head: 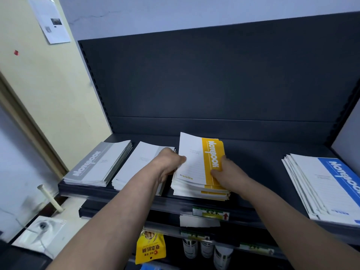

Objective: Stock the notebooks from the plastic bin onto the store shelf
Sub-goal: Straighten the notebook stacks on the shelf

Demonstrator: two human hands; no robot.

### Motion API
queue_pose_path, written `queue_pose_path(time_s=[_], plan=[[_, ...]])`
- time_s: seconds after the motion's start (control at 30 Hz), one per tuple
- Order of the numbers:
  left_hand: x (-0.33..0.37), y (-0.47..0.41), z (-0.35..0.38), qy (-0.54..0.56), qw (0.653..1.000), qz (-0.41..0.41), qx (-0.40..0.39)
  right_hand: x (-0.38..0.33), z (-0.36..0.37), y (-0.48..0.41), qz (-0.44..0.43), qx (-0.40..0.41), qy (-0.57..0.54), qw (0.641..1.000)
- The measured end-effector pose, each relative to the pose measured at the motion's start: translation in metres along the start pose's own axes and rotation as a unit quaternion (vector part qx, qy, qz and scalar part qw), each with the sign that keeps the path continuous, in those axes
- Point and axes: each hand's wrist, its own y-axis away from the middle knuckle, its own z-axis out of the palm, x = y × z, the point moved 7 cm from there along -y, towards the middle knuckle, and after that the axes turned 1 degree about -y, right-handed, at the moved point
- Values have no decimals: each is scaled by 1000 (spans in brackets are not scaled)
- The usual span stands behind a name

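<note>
A stack of yellow-and-white notebooks (pixel 196 162) lies on the dark store shelf (pixel 259 172), near its middle. My left hand (pixel 169 162) grips the stack's left edge, thumb on the top cover. My right hand (pixel 228 176) grips the right side, thumb on the yellow band and fingers curled round the edge. Left of it lie a white notebook stack (pixel 136 164), partly under my left forearm, and a grey notebook stack (pixel 97 164). A fanned blue notebook stack (pixel 321 188) lies at the far right. The plastic bin is out of view.
Bare shelf shows between the yellow and blue stacks. Price labels (pixel 211 212) hang on the shelf's front rail. Below are a yellow snack bag (pixel 150 247) and several bottles (pixel 206 250). A white box (pixel 41 233) lies on the floor at left, next to the wall.
</note>
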Motion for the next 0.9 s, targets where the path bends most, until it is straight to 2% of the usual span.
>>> queue_pose_path(time_s=[0.4,0.6,0.7,0.77,0.9], plan=[[20,3,4,23,999,24,34,3,0,-2,-1,-2,-36,999],[23,10,13,13,1000,-2,0,1,-3,-1,8,-5,-56,998],[36,17,17,42,998,37,14,1,-9,1,-7,-9,-196,981],[53,21,23,65,995,70,18,5,-23,5,-5,20,-281,959],[87,23,61,87,991,100,-20,41,-68,11,28,107,-296,949]])
